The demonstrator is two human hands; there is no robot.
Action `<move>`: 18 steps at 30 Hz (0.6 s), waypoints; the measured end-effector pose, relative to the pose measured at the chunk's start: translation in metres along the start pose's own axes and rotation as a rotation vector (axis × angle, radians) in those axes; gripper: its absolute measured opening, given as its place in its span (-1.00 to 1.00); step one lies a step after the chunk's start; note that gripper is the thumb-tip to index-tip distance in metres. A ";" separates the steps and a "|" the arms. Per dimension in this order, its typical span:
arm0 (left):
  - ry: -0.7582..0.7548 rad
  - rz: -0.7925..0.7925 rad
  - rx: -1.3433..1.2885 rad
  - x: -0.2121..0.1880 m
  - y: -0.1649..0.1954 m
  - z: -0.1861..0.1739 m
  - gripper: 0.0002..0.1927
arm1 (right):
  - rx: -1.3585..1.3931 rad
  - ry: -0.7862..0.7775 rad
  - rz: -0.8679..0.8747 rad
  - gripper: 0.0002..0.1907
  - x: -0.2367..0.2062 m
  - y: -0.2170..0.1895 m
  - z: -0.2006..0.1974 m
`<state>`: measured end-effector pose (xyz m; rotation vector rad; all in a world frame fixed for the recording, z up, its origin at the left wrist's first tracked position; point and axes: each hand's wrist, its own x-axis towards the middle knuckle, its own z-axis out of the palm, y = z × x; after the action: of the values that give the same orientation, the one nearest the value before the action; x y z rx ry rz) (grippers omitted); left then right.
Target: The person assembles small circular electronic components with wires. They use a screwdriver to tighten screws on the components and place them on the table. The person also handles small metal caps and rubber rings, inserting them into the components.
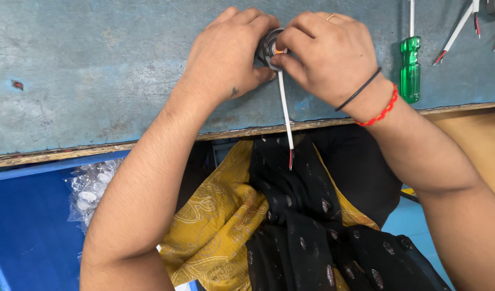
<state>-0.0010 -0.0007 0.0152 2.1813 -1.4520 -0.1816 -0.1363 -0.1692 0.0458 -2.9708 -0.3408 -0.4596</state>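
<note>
My left hand point(228, 56) grips a small dark round part point(267, 47) on the worn blue-grey table top point(96, 70). My right hand point(325, 54) pinches the part's orange-ringed end from the right. A white sheathed cable point(284, 108) hangs from the part over the table's near edge, its red and black wire tips bare. Both hands cover most of the part. A black band and a red thread bracelet sit on my right wrist.
A green-handled screwdriver point(410, 67) lies to the right of my hands. More white cables with bare red and black tips point(456, 29) lie at the top right. A clear bag of small white parts point(91, 188) sits below the table edge at left.
</note>
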 end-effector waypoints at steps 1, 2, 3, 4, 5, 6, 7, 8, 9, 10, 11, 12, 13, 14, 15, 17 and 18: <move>0.003 0.004 0.000 0.000 0.000 0.000 -0.26 | 0.026 -0.008 0.008 -0.79 0.001 0.000 0.000; 0.003 0.011 0.003 0.000 0.000 0.000 -0.26 | 0.051 -0.016 0.016 -0.78 0.002 0.001 0.000; 0.003 0.018 0.006 0.000 0.000 -0.001 -0.26 | 0.076 -0.024 0.025 -0.77 0.003 0.002 0.000; 0.003 0.024 0.009 0.000 -0.001 -0.001 -0.26 | 0.112 -0.007 -0.018 -0.78 0.004 0.004 -0.001; -0.003 0.022 -0.002 0.001 -0.001 -0.002 -0.28 | 0.149 0.010 -0.062 -0.79 0.004 0.008 -0.003; -0.009 0.018 -0.013 0.001 -0.001 -0.002 -0.29 | 0.188 0.025 -0.107 -0.78 0.004 0.011 -0.004; -0.017 0.013 -0.024 0.001 -0.002 -0.003 -0.30 | 0.181 0.007 -0.116 -0.79 0.004 0.013 -0.004; -0.024 0.009 -0.028 0.001 -0.002 -0.003 -0.31 | 0.174 -0.012 -0.124 -0.78 0.004 0.015 -0.006; -0.032 0.006 -0.033 0.001 -0.003 -0.003 -0.32 | 0.160 -0.021 -0.125 -0.79 0.004 0.015 -0.006; -0.040 0.003 -0.038 0.000 -0.003 -0.003 -0.33 | 0.146 -0.030 -0.127 -0.79 0.003 0.015 -0.006; -0.033 0.011 -0.035 0.001 -0.003 -0.003 -0.32 | 0.127 -0.028 -0.122 -0.80 0.003 0.013 -0.005; -0.026 0.018 -0.032 0.001 -0.003 -0.003 -0.32 | 0.109 -0.026 -0.117 -0.81 0.004 0.012 -0.005; -0.018 0.026 -0.027 0.001 -0.004 -0.003 -0.31 | 0.091 -0.023 -0.112 -0.82 0.004 0.010 -0.005; -0.017 0.025 -0.030 0.001 -0.004 -0.003 -0.31 | 0.074 -0.019 -0.105 -0.83 0.005 0.008 -0.005; -0.016 0.027 -0.030 0.001 -0.003 -0.003 -0.31 | 0.058 -0.020 -0.089 -0.82 0.006 0.006 -0.006; -0.006 0.030 -0.025 0.001 -0.003 -0.003 -0.29 | 0.027 -0.030 -0.047 -0.79 0.008 0.003 -0.005; 0.002 0.031 -0.020 0.001 -0.002 -0.003 -0.29 | 0.011 -0.038 -0.019 -0.76 0.009 0.002 -0.006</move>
<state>0.0020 0.0003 0.0170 2.1408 -1.4757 -0.1819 -0.1291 -0.1703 0.0537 -2.9716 -0.3746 -0.4024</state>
